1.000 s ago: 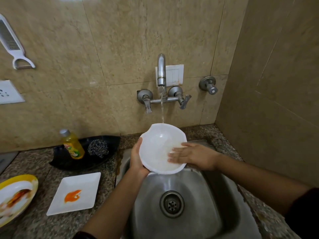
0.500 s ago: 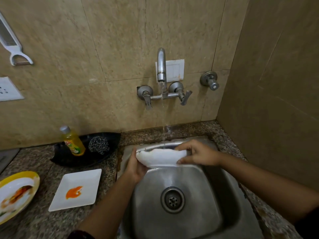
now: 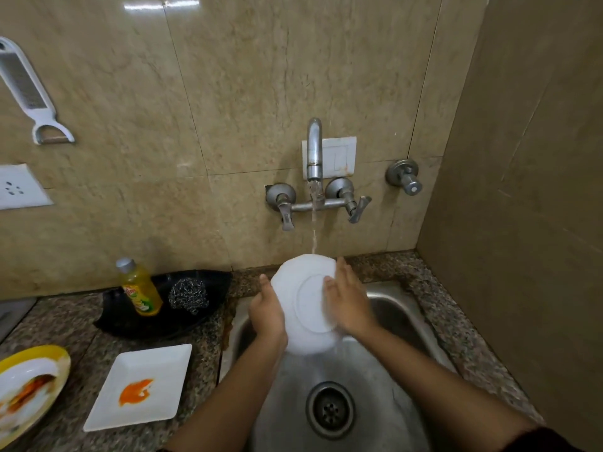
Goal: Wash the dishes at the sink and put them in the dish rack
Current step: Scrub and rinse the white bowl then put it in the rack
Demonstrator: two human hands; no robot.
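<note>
1 plate (image 3: 308,308) between left hand (image 3: 267,313), right hand (image 3: 347,305)

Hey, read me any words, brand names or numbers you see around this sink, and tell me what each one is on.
Yellow bottle: its label has a red logo, too blurred to read.
White plate, square plate, wall socket: no text visible.
Nothing in view can be read.
</note>
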